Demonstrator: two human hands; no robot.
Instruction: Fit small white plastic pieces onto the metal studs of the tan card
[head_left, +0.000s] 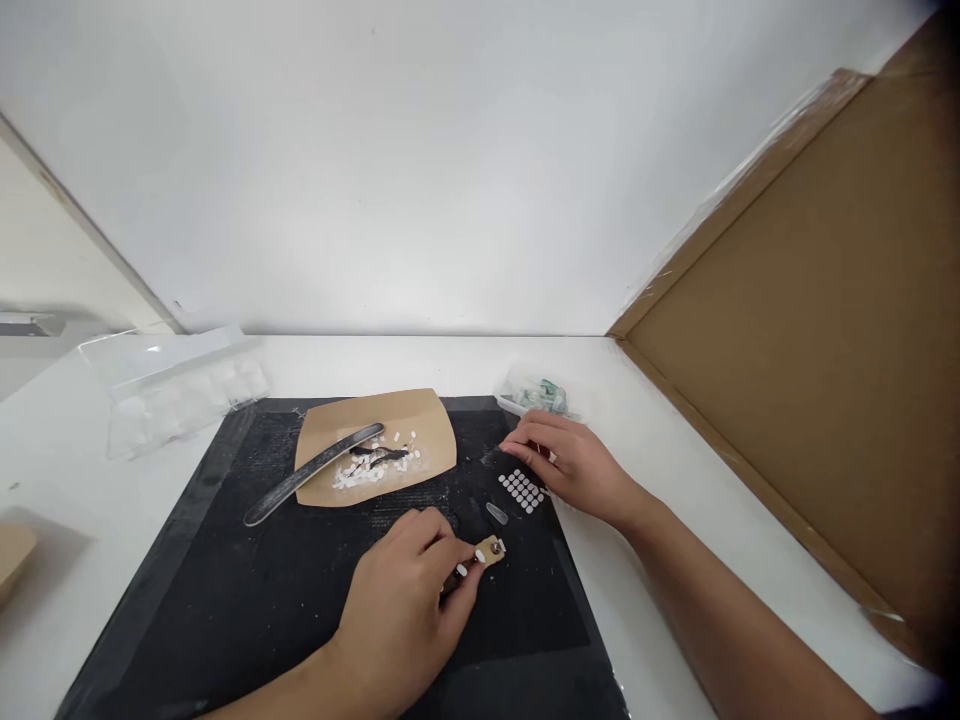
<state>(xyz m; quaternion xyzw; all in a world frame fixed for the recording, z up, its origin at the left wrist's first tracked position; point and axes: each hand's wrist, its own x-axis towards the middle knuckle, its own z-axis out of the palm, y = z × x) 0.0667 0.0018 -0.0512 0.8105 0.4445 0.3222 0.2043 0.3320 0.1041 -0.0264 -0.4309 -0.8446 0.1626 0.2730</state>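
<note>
Tan card (492,551) called for a steady pinch: left fingers (451,552) gripped its edge, right fingers (536,435) nearly met, any hold unclear.

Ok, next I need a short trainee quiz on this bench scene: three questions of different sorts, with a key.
1. True or false: the dark curved strip reaches past the edge of the cardboard tray.
2. Which hand touches the small tan piece? A) left B) right
3. Fill in: the white dots lie nearest the ____ hand.

Key: 1. True. 2. A, the left hand. 3. Right hand.
</note>
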